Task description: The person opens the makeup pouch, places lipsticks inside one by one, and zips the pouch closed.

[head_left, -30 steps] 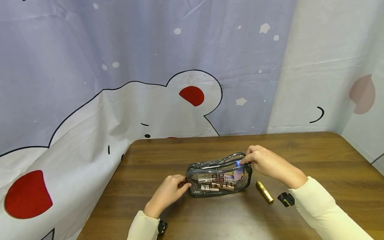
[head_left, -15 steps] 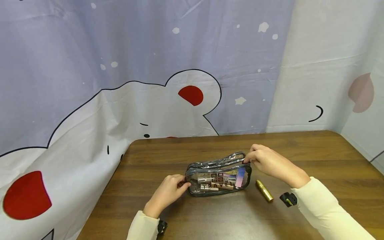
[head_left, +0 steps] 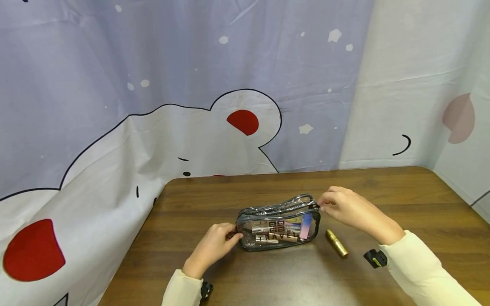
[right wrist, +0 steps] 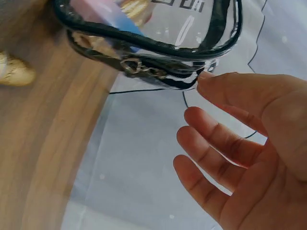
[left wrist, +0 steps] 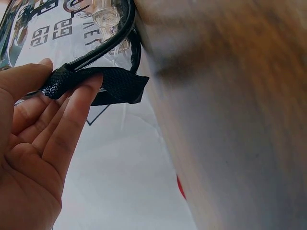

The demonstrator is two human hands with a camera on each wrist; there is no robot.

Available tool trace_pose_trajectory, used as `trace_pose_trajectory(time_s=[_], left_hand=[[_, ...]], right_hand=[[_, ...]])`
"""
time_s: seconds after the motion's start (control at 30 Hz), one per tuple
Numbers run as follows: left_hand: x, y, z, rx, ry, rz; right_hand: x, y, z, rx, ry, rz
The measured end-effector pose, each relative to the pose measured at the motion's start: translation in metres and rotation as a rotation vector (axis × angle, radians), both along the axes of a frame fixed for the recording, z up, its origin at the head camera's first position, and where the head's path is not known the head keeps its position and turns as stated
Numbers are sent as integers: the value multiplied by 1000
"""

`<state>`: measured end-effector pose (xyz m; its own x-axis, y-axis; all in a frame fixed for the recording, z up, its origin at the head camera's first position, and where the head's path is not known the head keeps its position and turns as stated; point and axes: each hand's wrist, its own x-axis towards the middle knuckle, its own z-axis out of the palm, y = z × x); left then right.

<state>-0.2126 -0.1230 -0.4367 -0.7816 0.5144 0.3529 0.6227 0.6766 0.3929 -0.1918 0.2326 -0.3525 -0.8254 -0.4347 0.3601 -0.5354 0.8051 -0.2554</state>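
Note:
A clear makeup bag [head_left: 285, 246] with dark piping stands on the table, several cosmetic tubes and a blue-pink item [head_left: 306, 226] inside it. My left hand [head_left: 215, 244] pinches the black fabric tab [left wrist: 115, 84] at the bag's left end between thumb and fingers. At the right end, my right hand [head_left: 350, 210] is by the upper corner. Its thumb tip meets or nearly meets the dark edge, while the other visible fingers are loosely bent and apart from the bag. A metal zipper pull [right wrist: 136, 67] hangs at that end.
A gold tube [head_left: 337, 243] lies on the wooden table [head_left: 268, 280], right of the bag and below the right hand. A printed cloth [head_left: 183, 140] hangs behind the table and along its left side.
The right hand has let go of the blue-pink item, which now sits lower inside the bag, and has shifted right to the bag's end. The left hand holds its place.

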Motion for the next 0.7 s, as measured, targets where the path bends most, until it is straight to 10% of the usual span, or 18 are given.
trace_pose_trajectory(time_s=[0.7], left_hand=[[0, 0, -2, 4, 19, -4]], right_hand=[[14, 23, -33, -4, -113, -168]])
